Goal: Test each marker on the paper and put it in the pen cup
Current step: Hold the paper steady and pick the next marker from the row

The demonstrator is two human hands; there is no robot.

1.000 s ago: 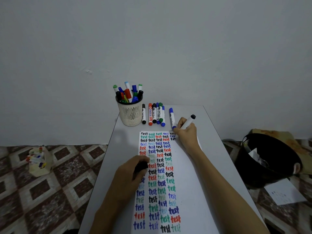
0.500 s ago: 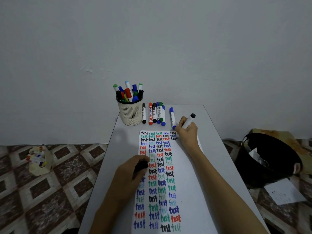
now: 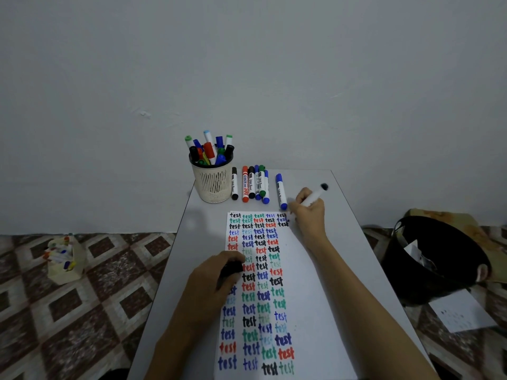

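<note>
A white paper covered with rows of coloured "test" words lies along the grey table. My right hand grips a white marker with a black end, tip down at the paper's top right corner. My left hand rests on the paper's left edge and holds a black marker cap. A cream mesh pen cup full of markers stands at the table's far left. Beside it lie several loose markers, and a blue marker lies apart, close to my right hand.
A black bin with paper scraps stands on the floor to the right, with a loose sheet before it. A small cream box of markers sits on the patterned floor at the left. A grey wall rises behind the table.
My right hand has shifted slightly right with the marker and tilted it lower, its black end now blurred by motion. My left hand stays put on the paper.
</note>
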